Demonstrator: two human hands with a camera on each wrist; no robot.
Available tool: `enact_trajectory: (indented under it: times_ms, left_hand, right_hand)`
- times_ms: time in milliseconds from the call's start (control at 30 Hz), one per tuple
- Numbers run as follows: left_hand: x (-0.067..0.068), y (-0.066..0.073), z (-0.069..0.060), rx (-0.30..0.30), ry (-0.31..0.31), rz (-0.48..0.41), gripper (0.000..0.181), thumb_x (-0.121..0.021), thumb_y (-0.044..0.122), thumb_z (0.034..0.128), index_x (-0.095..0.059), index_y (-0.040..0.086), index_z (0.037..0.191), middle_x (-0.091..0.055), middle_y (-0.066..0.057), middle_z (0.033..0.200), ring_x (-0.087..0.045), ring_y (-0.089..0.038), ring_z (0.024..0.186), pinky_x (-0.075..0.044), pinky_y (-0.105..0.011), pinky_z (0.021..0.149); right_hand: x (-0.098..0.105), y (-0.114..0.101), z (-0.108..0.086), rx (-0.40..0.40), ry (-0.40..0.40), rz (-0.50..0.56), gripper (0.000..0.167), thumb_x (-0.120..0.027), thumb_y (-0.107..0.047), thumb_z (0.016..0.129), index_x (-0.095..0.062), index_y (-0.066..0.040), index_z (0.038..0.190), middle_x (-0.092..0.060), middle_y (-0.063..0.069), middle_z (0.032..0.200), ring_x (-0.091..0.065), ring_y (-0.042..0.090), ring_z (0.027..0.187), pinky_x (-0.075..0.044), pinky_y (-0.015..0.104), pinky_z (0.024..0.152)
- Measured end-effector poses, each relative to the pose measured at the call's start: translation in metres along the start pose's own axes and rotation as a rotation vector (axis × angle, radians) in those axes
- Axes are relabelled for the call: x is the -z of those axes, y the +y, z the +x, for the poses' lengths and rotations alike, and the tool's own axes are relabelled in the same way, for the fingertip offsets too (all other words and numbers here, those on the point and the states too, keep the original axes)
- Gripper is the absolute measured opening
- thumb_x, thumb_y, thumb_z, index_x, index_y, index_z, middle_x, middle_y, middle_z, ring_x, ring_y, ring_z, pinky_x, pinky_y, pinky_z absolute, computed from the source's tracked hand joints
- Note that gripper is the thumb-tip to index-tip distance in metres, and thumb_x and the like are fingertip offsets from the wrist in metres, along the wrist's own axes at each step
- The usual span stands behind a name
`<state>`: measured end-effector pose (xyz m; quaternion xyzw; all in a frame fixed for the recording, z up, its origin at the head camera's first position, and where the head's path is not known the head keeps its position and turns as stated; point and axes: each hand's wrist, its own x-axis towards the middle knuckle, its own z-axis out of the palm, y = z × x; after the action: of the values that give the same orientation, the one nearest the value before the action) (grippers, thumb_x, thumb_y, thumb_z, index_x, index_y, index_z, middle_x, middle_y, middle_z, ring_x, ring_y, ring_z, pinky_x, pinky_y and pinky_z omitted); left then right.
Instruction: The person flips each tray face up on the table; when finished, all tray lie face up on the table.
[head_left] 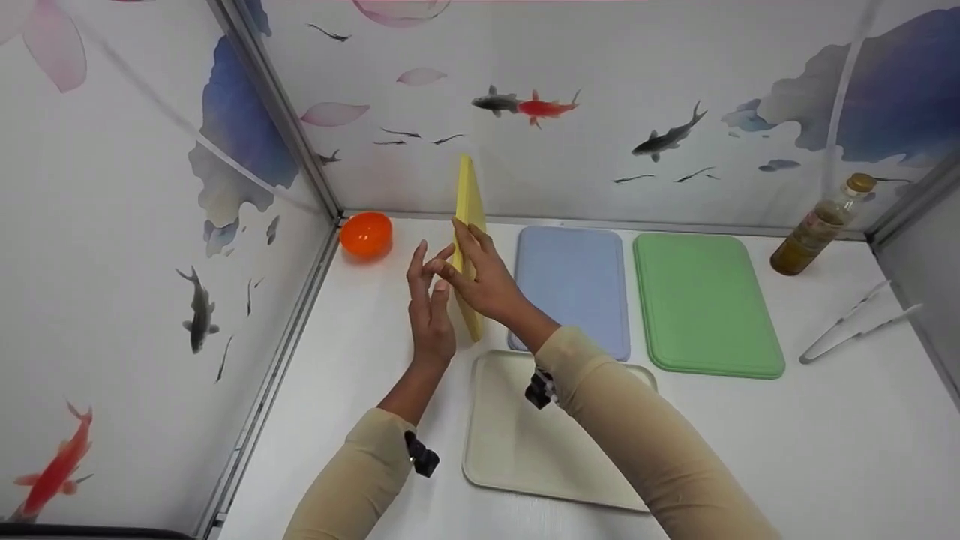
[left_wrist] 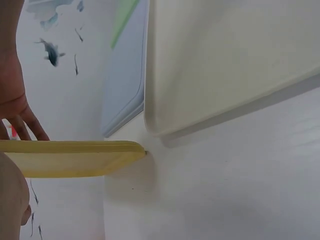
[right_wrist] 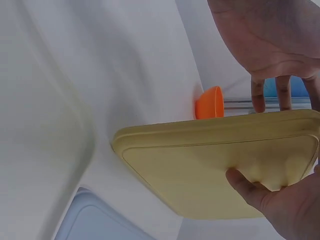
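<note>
A yellow cutting board (head_left: 470, 210) is held on edge, with its side rim toward the head view. My right hand (head_left: 486, 281) grips it, fingers against the right face and thumb crossing the near rim. On the other side my left hand (head_left: 431, 322) is raised with extended fingers; in the right wrist view the left fingers (right_wrist: 283, 92) pass behind the board. Whether they touch it is hidden. In the left wrist view the board's lower corner (left_wrist: 142, 150) is close to the white tabletop; contact cannot be told.
A beige tray (head_left: 540, 450) lies in front, below my right forearm. A blue board (head_left: 574, 285) and a green board (head_left: 705, 300) lie to the right. An orange bowl (head_left: 366, 235) is at the back left; an oil bottle (head_left: 814, 232) and metal tongs (head_left: 844, 337) are at the right.
</note>
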<state>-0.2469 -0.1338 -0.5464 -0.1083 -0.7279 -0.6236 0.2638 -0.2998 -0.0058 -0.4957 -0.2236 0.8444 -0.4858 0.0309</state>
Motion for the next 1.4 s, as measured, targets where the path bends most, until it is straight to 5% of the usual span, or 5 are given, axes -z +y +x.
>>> enact_trajectory:
  times_ms: [333,633,1133,1267,1400]
  left_hand:
    - [-0.007,0.002,0.006,0.163,0.013,-0.069,0.054,-0.030,0.033,0.1177,-0.040,0.022,0.170,-0.064,-0.001,0.162,-0.047,-0.021,0.161,-0.027,-0.056,0.137]
    - [-0.017,-0.004,0.014,0.332,-0.036,-0.128,0.060,-0.022,0.042,0.1199,-0.059,0.015,0.159,-0.059,-0.005,0.166,-0.052,-0.027,0.154,-0.038,-0.060,0.128]
    - [-0.028,-0.030,0.019,0.674,-0.302,-0.127,0.072,-0.030,0.066,0.1158,-0.033,0.026,0.176,-0.044,-0.010,0.176,-0.048,-0.035,0.156,-0.039,-0.063,0.127]
    - [-0.028,-0.038,0.016,0.744,-0.373,-0.123,0.078,-0.028,0.077,0.1108,-0.034,0.032,0.174,-0.053,-0.008,0.167,-0.056,-0.034,0.143,-0.043,-0.061,0.121]
    - [-0.027,-0.045,0.014,0.768,-0.403,-0.113,0.076,-0.032,0.076,0.1106,-0.035,0.034,0.174,-0.048,-0.009,0.172,-0.049,-0.034,0.154,-0.036,-0.062,0.128]
  right_hand:
    - [0.007,0.004,-0.001,-0.029,0.020,-0.060,0.098,-0.053,-0.077,0.098,-0.026,-0.027,0.178,-0.020,0.023,0.183,-0.038,0.053,0.162,-0.042,0.071,0.123]
    - [0.012,0.007,-0.003,-0.046,0.036,-0.031,0.076,-0.063,-0.049,0.112,-0.028,-0.030,0.177,-0.022,0.021,0.183,-0.051,0.047,0.155,-0.055,0.063,0.113]
    - [0.024,0.009,-0.012,-0.064,0.024,-0.029,0.077,-0.060,-0.055,0.112,-0.025,-0.036,0.177,-0.023,0.016,0.184,-0.069,0.043,0.135,-0.068,0.050,0.085]
    - [0.025,0.011,-0.015,-0.071,0.029,-0.021,0.075,-0.060,-0.053,0.112,-0.026,-0.037,0.177,-0.027,0.016,0.183,-0.072,0.043,0.128,-0.067,0.053,0.089]
    - [0.025,0.013,-0.016,-0.080,0.042,0.005,0.074,-0.062,-0.048,0.113,-0.027,-0.037,0.176,-0.032,0.018,0.180,-0.074,0.044,0.125,-0.066,0.054,0.093]
